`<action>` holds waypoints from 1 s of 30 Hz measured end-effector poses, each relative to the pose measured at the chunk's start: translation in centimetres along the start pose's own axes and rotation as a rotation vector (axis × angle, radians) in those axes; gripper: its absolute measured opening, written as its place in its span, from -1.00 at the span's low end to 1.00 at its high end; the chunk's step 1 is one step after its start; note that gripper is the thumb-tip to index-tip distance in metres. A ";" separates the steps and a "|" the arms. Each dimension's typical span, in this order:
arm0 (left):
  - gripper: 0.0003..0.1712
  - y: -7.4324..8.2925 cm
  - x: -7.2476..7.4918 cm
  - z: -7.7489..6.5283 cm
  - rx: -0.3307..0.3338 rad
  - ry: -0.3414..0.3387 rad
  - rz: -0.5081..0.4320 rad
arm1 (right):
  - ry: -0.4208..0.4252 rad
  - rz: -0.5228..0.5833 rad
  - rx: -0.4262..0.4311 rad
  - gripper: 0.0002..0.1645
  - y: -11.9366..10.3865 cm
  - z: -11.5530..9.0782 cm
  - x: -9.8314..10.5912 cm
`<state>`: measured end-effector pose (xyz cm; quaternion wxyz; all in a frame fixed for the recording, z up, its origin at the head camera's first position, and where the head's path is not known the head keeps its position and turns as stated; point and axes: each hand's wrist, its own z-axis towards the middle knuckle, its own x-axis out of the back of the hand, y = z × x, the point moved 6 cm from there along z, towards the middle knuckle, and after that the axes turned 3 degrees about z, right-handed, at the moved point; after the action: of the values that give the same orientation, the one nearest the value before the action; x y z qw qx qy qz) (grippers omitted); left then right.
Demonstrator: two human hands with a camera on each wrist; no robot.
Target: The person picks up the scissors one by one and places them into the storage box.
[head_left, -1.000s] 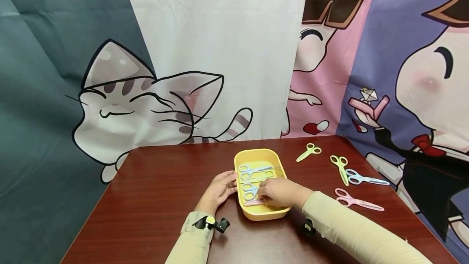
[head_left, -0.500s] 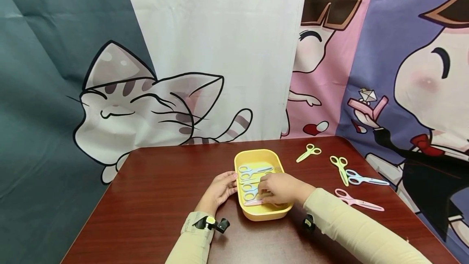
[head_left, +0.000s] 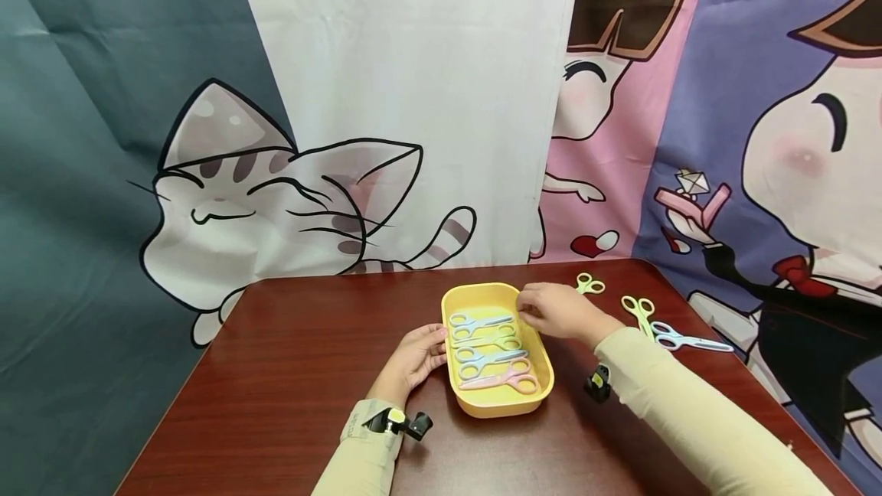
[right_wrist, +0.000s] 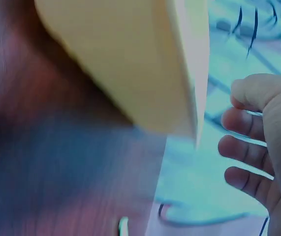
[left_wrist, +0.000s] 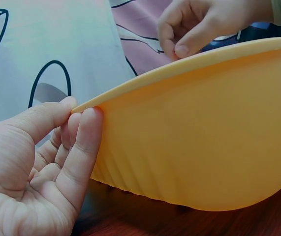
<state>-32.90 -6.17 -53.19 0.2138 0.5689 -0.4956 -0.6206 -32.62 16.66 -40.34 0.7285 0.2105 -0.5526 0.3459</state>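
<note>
My left hand pinches the left rim of a yellow plastic tray, thumb on top and fingers against the outer wall, as the left wrist view shows. Inside the tray several scissors lie in a column: blue scissors at the far end, green scissors, more blue scissors, and pink scissors nearest. My right hand hovers by the tray's far right rim. Its fingers are loosely bent and hold nothing in the right wrist view.
Right of the tray on the dark red table lie small green scissors, partly hidden by my right hand. Farther right, other green scissors touch blue scissors. A cartoon-printed cloth hangs behind the table.
My right hand has let go of the pink scissors, left the tray and moved up and right past its rim. My right sleeve now covers the pink scissors on the table. The left hand stayed.
</note>
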 end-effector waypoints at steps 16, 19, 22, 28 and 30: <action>-0.80 -0.2 0.1 0.0 0.016 -0.003 0.004 | 0.021 -0.001 -0.538 -0.81 13.4 -4.8 -1.6; -0.76 0.0 0.1 0.0 0.007 0.003 0.013 | 0.033 -0.022 -0.524 -0.71 13.7 -5.2 -2.4; -0.75 0.2 0.1 0.0 0.001 0.015 0.014 | 0.016 -0.030 -0.497 -0.60 13.7 -5.5 -3.5; -0.84 -0.1 0.1 -0.1 0.011 0.023 0.009 | -0.115 -0.070 -0.476 -0.49 13.9 -5.9 -5.8; -0.86 -0.1 0.0 0.0 0.004 0.022 0.011 | -0.118 -0.093 -0.475 -0.51 14.0 -5.9 -6.0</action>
<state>-32.85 -6.17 -53.31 0.2216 0.5735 -0.4973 -0.6121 -39.91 28.50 -48.89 0.7391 0.0786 -0.6498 0.1594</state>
